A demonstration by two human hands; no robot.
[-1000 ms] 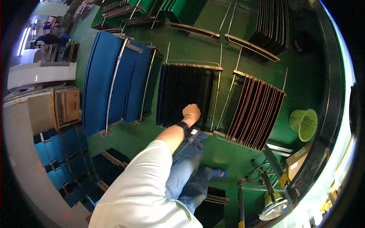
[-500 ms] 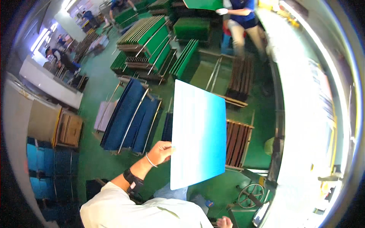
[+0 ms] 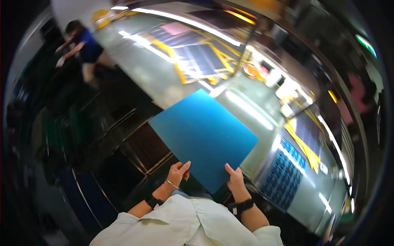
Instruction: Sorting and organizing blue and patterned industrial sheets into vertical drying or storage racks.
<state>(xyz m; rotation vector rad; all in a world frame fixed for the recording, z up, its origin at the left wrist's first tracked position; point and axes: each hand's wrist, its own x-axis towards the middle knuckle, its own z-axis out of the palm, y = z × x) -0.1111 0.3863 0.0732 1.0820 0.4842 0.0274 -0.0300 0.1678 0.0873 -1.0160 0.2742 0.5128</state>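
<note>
A flat, four-cornered blue sheet [image 3: 203,135] is held tilted before my chest, one corner pointing toward me. My left hand [image 3: 177,174] is closed at its lower left edge, thumb against the rim. On the lower right edge my right hand [image 3: 235,179] grips it, the thumb lying on the top face and the fingers hidden beneath. Both wrists wear dark bands.
A long, shiny worktable [image 3: 184,88] runs from far left to near right. On it lie a dark patterned blue panel [image 3: 283,174] and yellow-edged frames [image 3: 201,59]. Dark racks [image 3: 150,145] stand at the left. A person [image 3: 86,47] leans over at far left.
My view has swung right toward the worktable, carrying the sheet along. My right hand, earlier low and away from the sheet, now grips it. The sheet has turned and tipped flatter.
</note>
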